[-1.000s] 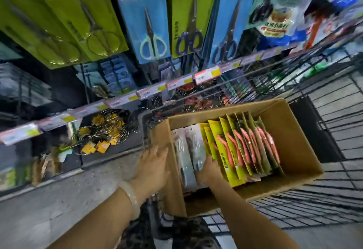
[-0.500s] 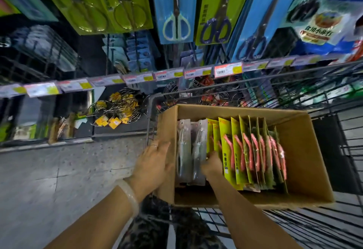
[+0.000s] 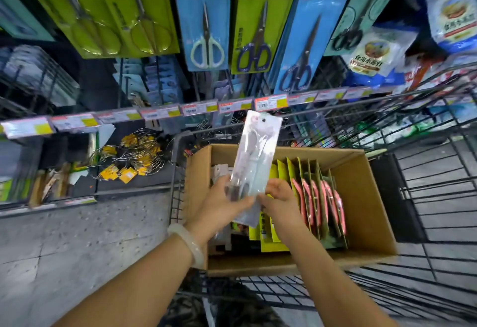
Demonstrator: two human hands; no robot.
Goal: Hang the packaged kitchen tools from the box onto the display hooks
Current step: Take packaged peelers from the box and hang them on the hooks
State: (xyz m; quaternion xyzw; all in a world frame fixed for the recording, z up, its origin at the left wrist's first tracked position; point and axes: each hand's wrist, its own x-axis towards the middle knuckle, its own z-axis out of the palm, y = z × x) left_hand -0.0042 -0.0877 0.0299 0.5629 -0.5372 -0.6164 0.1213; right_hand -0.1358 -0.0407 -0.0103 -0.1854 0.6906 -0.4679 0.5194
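Both hands meet at the lower end of a clear plastic package [image 3: 254,156] held upright above the cardboard box [image 3: 371,197]. The left hand [image 3: 222,205] wraps its fingers and thumb round the package's bottom left edge; a pale bangle [image 3: 187,244] sits on that wrist. The right hand [image 3: 280,200] pinches the bottom right corner, fingers curled. The package is blurred — a grey tool shows inside, and a small hanging hole near its top.

Beneath the hands, the box sits in a black wire shopping cart [image 3: 426,197]. It holds a row of green carded packages with pink tools [image 3: 320,197] standing on edge, and more clear packs at its left end, partly hidden by the hands.

Beyond the cart, packaged scissors [image 3: 206,35] hang on display hooks above a strip of price labels [image 3: 232,106]. Wire racks with yellow tags [image 3: 129,161] lie on a low shelf at left.
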